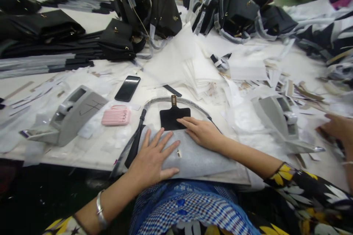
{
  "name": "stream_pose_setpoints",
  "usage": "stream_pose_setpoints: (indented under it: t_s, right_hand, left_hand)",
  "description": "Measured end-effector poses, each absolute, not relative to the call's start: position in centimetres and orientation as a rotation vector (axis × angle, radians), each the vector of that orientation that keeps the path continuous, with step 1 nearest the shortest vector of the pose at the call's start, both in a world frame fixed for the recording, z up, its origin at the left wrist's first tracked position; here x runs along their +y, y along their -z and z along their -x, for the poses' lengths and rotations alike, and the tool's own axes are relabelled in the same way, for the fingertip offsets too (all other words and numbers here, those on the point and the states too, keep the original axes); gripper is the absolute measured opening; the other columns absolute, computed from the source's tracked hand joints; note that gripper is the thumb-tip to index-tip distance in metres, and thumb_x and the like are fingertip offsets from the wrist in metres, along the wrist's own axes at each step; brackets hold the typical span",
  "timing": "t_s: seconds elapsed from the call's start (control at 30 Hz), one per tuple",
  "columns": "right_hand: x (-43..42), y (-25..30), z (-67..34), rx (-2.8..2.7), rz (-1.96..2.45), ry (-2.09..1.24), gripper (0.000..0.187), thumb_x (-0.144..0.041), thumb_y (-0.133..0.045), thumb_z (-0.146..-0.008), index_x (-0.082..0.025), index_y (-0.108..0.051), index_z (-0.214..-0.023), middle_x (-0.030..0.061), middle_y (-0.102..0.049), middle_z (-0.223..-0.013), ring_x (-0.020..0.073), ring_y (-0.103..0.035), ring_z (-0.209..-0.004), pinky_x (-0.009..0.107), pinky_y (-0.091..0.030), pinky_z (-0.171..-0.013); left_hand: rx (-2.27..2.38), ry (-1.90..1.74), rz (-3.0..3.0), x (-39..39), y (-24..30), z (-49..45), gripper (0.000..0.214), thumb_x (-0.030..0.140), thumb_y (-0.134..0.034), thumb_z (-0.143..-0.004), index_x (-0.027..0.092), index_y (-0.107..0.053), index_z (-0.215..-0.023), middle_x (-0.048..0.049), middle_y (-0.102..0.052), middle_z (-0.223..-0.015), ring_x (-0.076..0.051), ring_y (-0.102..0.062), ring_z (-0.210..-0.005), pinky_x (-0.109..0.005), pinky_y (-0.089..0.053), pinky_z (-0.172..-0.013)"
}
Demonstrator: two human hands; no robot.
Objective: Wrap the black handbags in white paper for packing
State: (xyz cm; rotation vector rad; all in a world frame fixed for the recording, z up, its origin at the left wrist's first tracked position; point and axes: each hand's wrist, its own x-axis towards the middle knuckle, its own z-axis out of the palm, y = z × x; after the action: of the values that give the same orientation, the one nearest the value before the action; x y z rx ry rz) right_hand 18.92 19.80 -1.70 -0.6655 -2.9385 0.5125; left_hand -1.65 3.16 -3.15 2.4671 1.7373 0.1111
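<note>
Left hand [154, 158] splayed, right hand [205, 133] palm down

I had one grey-faced bag [198, 163] on the table [95, 20]. Left grip [153, 158]: bare, lay spread flat on the bag. Right grip [205, 133]: rested across bag and black flap [168, 117]. One wrapped strap [157, 99] arched behind. Two grey dispensers [82, 119] flanked the bag. One black phone [127, 89] lay near one pink case [116, 115]. Black bags [239, 11] sat beyond.

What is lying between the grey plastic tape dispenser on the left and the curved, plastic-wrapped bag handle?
In the head view, a pink, ribbed, box-shaped item lies between that dispenser and the handle, with whitish scraps beside it.
</note>
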Motion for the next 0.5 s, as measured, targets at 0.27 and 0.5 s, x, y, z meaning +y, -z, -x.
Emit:
stream_pose_setpoints:
  t_s: [0.27, 0.5]
  right_hand:
    - [16.0, 1.0, -21.4, -3.031, 0.645, -0.354, 0.065, -0.054, -0.050, -0.097, -0.019, -0.041, -0.151, 0.0163, -0.036, -0.158, 0.0331, -0.029, -0.147, 0.057, -0.022, -0.120]
    - [17.5, 0.5, -20.1, -2.921, 0.697, -0.562, 0.050, -0.042, -0.053, -0.098, -0.018, -0.054, -0.142, 0.0160, -0.052, -0.147, 0.0276, -0.047, -0.137, 0.049, -0.035, -0.115]
  left_hand:
    - [1.759, -0.238, -2.528, 3.1, 3.9, 1.8, 0.081, 0.072, -0.051, -0.085, 0.033, -0.032, -0.153, -0.0090, -0.037, -0.159, -0.038, -0.027, -0.147, -0.067, -0.012, -0.117]
    - [1.764, -0.275, -2.534, 3.1, 4.1, 1.8, 0.078, 0.070, -0.054, -0.084, 0.034, -0.036, -0.150, -0.0095, -0.041, -0.156, -0.040, -0.030, -0.145, -0.070, -0.015, -0.114]
